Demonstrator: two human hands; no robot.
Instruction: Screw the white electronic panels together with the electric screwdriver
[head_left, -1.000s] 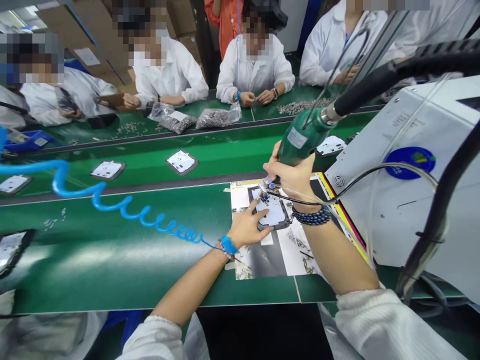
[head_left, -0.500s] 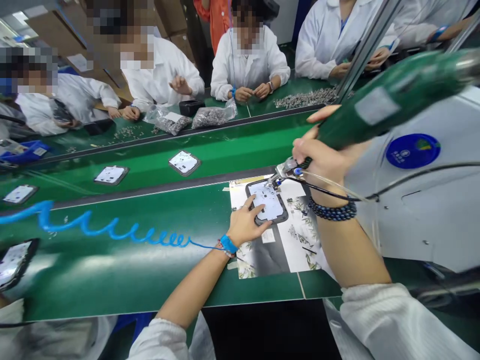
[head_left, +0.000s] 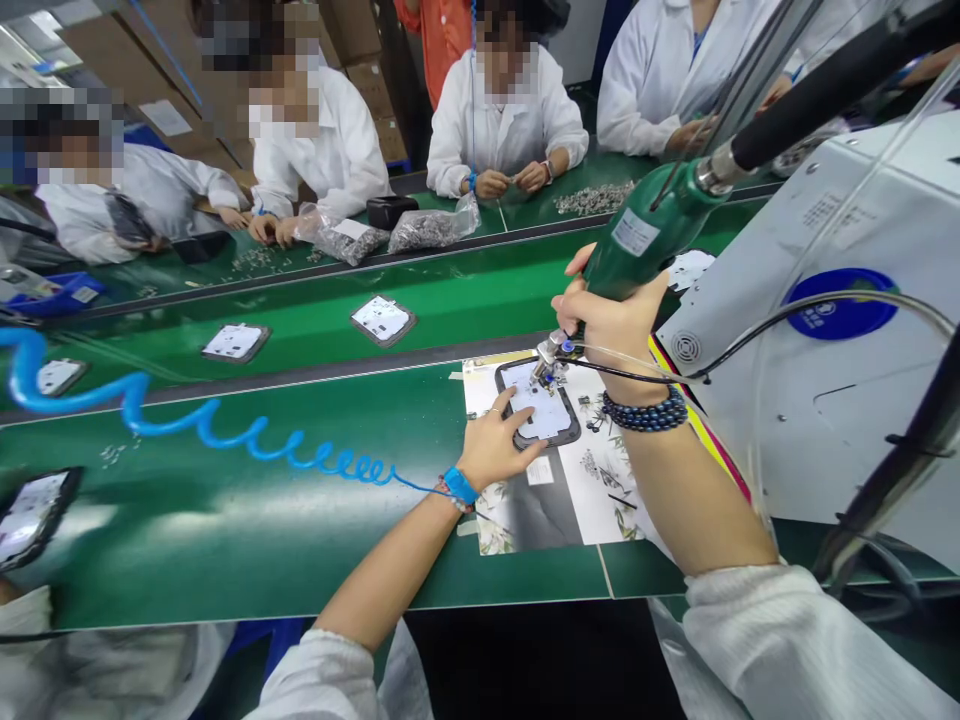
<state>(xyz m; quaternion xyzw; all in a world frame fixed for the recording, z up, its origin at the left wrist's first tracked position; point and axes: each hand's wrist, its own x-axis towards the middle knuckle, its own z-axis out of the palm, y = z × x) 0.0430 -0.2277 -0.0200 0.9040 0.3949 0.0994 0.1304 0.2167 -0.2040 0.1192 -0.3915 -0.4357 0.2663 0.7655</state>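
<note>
Under my left hand (head_left: 501,440) lies a flat panel (head_left: 541,408) with a white face and a dark rim. My left fingers are spread and press on its left and lower edge. A blue wrist strap (head_left: 459,485) circles that wrist. My right hand (head_left: 611,310) is wrapped round a green electric screwdriver (head_left: 637,235), which tilts up to the right. Its metal nozzle (head_left: 551,358) reaches the upper part of the panel; whether the tip touches is too small to tell. Below the panel is a printed sheet (head_left: 600,500) on the green bench.
More panels (head_left: 383,320) lie on the green conveyor belt (head_left: 465,290) beyond the bench. At right stands a white machine (head_left: 840,400) with hoses. A blue coiled cord (head_left: 255,440) crosses the left side. Co-workers in white coats (head_left: 502,120) sit opposite, near bags of small parts (head_left: 431,230).
The screwdriver has swung from a low slant to a steeper tilt, my right hand turning with it. Panels on the belt have shifted slightly right in view. My left hand stays on the panel.
</note>
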